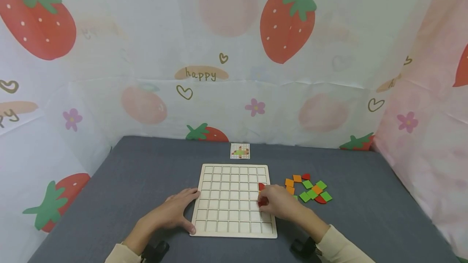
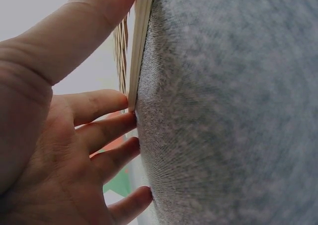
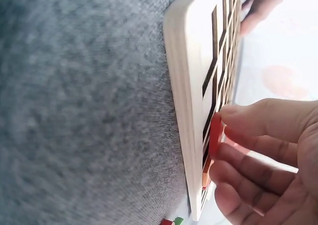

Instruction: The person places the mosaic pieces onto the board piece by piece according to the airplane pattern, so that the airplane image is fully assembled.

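Observation:
A pale wooden grid board (image 1: pixel 234 237) lies on the dark grey table. My left hand (image 1: pixel 173 210) rests at the board's left edge, thumb near the lower left corner and the other fingers spread along the side; in the left wrist view these fingers (image 2: pixel 99 160) touch table and board. Over the right-hand column my right hand (image 1: pixel 279 202) pinches a red tile (image 3: pixel 214 135) between thumb and fingers, tilted against the grid. Another red tile (image 1: pixel 261 186) sits in a square just beyond that hand. An orange tile (image 3: pixel 205 178) shows on the board in the right wrist view.
Right of the board lie loose green tiles (image 1: pixel 304 197), orange tiles (image 1: pixel 297 178) and red tiles (image 1: pixel 320 199), some overlapping. A small card with a coloured grid picture (image 1: pixel 240 151) lies behind the board. A strawberry-print curtain (image 1: pixel 234 113) encloses the table's back and sides.

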Action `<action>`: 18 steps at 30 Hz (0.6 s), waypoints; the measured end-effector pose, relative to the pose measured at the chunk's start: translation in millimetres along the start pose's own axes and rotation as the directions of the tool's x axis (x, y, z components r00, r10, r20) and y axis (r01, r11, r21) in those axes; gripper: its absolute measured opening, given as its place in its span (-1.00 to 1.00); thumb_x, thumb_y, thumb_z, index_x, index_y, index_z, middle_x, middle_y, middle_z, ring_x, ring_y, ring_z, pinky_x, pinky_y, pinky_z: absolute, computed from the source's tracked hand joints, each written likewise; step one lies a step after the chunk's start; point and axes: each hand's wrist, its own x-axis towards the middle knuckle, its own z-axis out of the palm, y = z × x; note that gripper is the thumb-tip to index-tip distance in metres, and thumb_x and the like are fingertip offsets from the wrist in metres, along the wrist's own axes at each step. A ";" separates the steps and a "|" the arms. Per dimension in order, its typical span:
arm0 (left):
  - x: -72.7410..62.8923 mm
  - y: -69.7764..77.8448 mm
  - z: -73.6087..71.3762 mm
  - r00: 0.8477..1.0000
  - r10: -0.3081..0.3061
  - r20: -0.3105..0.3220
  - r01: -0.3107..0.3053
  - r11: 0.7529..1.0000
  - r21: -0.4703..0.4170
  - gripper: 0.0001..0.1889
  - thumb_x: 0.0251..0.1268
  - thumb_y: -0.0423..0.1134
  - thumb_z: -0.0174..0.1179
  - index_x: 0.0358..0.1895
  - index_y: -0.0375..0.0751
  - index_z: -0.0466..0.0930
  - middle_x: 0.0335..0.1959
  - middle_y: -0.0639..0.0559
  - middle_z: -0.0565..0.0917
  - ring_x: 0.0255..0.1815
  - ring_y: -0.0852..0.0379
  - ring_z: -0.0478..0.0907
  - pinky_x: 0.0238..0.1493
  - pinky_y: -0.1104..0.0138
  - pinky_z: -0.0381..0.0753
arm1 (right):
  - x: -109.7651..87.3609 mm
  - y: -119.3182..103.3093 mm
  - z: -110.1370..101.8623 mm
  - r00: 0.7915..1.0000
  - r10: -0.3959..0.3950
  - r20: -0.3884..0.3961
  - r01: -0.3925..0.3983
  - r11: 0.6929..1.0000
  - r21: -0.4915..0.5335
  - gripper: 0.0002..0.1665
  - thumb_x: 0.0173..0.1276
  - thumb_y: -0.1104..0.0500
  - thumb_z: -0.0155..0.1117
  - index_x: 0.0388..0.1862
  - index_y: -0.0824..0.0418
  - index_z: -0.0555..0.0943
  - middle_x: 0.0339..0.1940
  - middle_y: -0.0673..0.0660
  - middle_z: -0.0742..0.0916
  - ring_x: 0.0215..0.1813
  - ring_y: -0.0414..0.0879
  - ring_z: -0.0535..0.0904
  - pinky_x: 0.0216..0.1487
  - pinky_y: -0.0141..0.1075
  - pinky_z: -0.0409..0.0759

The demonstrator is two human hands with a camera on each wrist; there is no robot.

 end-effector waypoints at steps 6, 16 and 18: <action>-1.3 2.2 -1.4 1.000 0.012 0.001 -0.012 1.000 -0.002 0.14 -0.34 0.02 0.58 0.43 -0.37 0.24 0.48 -0.30 0.25 0.52 -0.32 0.10 0.33 -0.32 0.10 | -1.7 -1.2 -0.2 0.999 -0.035 0.013 0.035 0.999 -0.006 -0.91 0.09 0.31 0.39 -0.37 0.22 0.72 -0.46 -0.04 0.61 -0.40 -0.26 0.36 -0.36 -0.43 0.42; 0.0 0.9 -0.9 1.000 0.001 0.002 -0.001 1.000 -0.011 0.14 -0.33 0.04 0.57 0.43 -0.35 0.24 0.48 -0.29 0.25 0.53 -0.30 0.09 0.35 -0.31 0.09 | -0.4 4.0 -2.8 0.995 -0.086 0.044 0.088 0.995 -0.045 -0.88 0.12 0.33 0.41 -0.33 0.18 0.72 -0.40 -0.02 0.62 -0.37 -0.29 0.39 -0.34 -0.47 0.45; 0.6 0.7 -0.9 1.000 0.000 0.002 0.000 1.000 -0.012 0.14 -0.33 0.05 0.57 0.43 -0.35 0.25 0.48 -0.29 0.25 0.53 -0.30 0.10 0.34 -0.31 0.09 | -0.5 5.8 -4.0 0.993 -0.109 0.052 0.111 0.992 -0.055 -0.90 0.14 0.31 0.42 -0.34 0.17 0.71 -0.39 -0.01 0.63 -0.36 -0.28 0.41 -0.33 -0.48 0.47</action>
